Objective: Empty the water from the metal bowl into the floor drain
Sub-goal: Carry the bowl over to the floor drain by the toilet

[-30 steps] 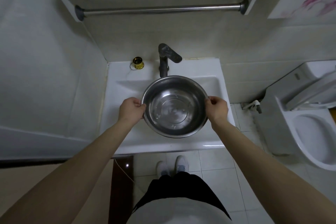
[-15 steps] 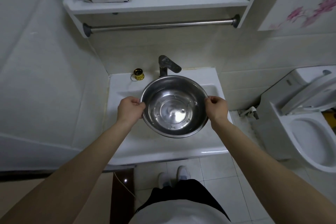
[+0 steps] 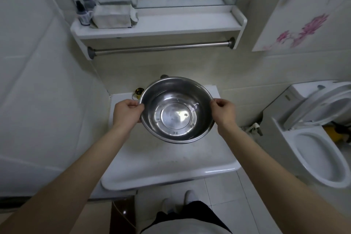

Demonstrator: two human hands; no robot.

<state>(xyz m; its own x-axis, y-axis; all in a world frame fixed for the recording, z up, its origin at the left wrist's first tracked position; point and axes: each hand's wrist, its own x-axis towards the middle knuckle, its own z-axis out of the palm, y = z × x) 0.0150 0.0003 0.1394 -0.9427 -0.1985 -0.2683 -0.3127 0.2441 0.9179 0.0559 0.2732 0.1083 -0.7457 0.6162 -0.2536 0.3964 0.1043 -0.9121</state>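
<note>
A round metal bowl (image 3: 176, 110) with a shallow layer of water in it hangs level above the white sink (image 3: 171, 165), in front of the wall. My left hand (image 3: 127, 112) grips its left rim and my right hand (image 3: 224, 113) grips its right rim. The bowl hides nearly all of the dark faucet; only its top (image 3: 164, 76) shows behind the rim. No floor drain is in view.
A toilet (image 3: 315, 150) with its lid up stands at the right. Above the sink are a towel rail (image 3: 161, 47) and a white shelf (image 3: 171, 26) with small bottles and a tissue pack. A gold ring-shaped fitting (image 3: 139, 91) sits on the sink's back edge. My feet stand on the tiled floor (image 3: 218, 192).
Both hands have lifted the bowl higher, from inside the basin to above it, so it now covers the faucet. The view has tilted up, showing the shelf and mirror.
</note>
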